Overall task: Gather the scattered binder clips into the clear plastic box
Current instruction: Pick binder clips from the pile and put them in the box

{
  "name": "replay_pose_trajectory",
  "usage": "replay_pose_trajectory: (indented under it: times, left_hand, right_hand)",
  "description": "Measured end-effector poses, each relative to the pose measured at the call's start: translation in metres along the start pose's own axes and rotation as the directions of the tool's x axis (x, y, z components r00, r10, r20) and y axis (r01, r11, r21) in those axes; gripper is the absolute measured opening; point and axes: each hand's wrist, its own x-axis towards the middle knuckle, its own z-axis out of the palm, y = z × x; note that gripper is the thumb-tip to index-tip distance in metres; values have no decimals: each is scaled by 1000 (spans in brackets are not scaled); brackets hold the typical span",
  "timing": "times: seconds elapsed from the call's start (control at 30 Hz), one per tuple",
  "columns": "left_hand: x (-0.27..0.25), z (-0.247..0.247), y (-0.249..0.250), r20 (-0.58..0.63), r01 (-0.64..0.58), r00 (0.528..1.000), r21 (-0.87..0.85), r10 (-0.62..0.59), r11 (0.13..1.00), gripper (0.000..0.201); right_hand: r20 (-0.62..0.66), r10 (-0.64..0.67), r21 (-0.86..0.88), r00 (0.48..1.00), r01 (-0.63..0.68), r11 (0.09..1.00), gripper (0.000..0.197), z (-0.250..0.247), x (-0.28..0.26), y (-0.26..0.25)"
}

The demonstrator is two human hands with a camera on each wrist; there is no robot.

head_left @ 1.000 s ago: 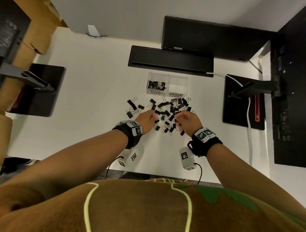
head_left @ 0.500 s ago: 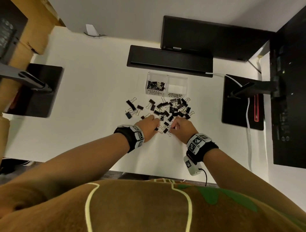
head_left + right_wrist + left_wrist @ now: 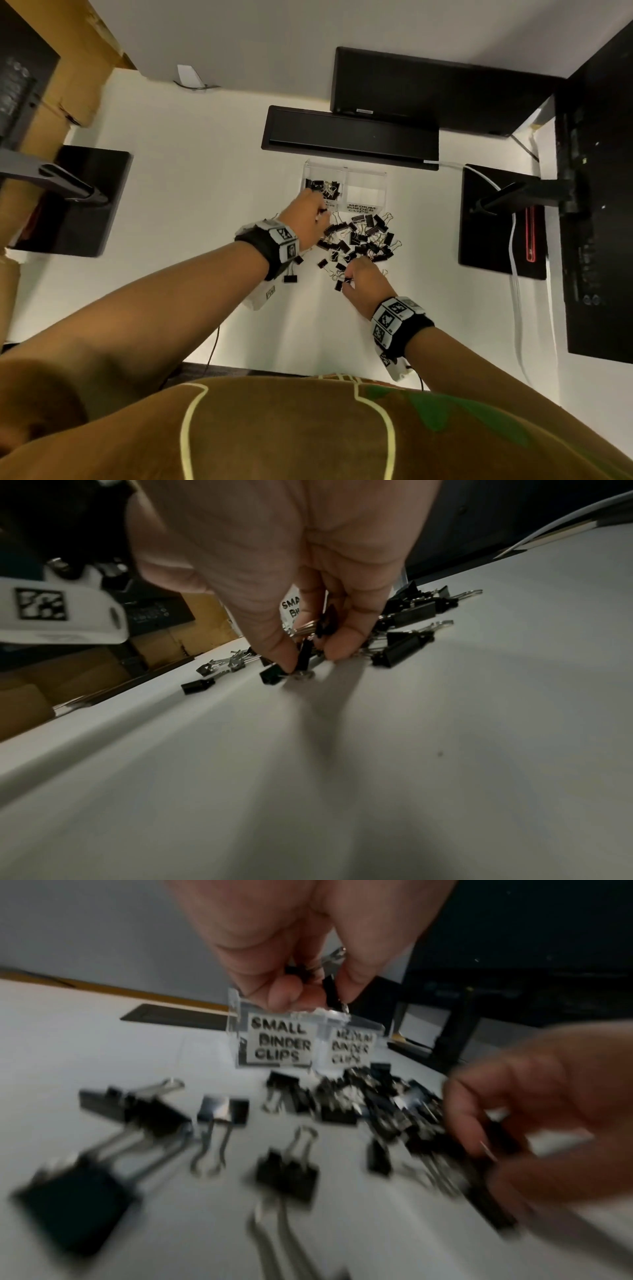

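A clear plastic box [image 3: 365,178] with two compartments stands on the white desk; its left one, labelled "SMALL BINDER CLIPS" [image 3: 279,1045], holds several black clips. My left hand [image 3: 310,214] hovers at that compartment's front edge and pinches small black binder clips [image 3: 330,991] between thumb and fingers. A pile of black binder clips [image 3: 363,240] lies just in front of the box. My right hand [image 3: 363,279] is at the pile's near edge, pinching a small clip [image 3: 304,650] against the desk, with more clips bunched in its fingers.
A black keyboard [image 3: 349,137] lies right behind the box, a monitor [image 3: 428,89] behind that. Black monitor bases [image 3: 500,219] [image 3: 78,202] flank the work area. White cables [image 3: 517,291] run down the right side. Cardboard boxes [image 3: 65,102] stand at far left.
My left hand lifted from the pile's near-left edge and travelled forward to the box's left compartment with clips in it. My right hand stayed at the pile's near edge, pinching clips.
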Motion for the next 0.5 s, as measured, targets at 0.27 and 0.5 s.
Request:
replay_pose_trajectory:
  times: [0.27,0.5]
  left_hand:
    - [54,-28,4,-9,109,994,91,-108,990,19]
    - [46,-22,-2,-42,102,994,-29,-103,994,26]
  right_hand:
    - [0,91,262,996,-87,961,12,-19,9,-3]
    - [-18,176,590,984,-132,797,7,-80,38,-22]
